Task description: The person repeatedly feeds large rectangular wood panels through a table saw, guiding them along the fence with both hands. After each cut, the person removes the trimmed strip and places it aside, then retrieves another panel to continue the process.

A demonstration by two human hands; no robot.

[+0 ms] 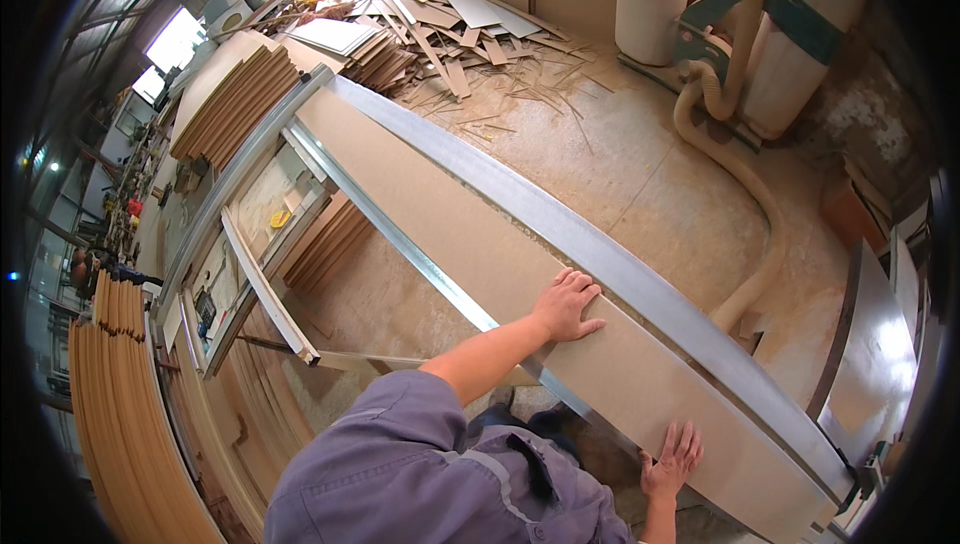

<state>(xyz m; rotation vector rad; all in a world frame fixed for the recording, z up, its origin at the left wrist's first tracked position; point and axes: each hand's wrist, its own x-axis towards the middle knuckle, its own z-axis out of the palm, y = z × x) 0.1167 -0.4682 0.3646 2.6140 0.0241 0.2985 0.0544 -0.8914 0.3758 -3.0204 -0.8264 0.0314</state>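
A long tan board (450,224) lies flat along a metal-edged machine table, stretching from the far left to the near right. My left hand (567,306) rests on it around its middle, fingers stretched out and palm down. Nearer the right end, my right hand (675,461) lies on the same board at its near edge, fingers apart. Beyond the board, across a narrow dark gap, runs a grey metal rail (600,254). A bright metal strip (400,244) borders the board on my side.
A white-edged crossbar (265,289) and frame stand to the left. Stacked boards (225,99) and a scrap pile (440,29) fill the far left. A ribbed hose (765,214) curves over the floor from a dust collector (655,9). More upright panels (125,414) stand at near left.
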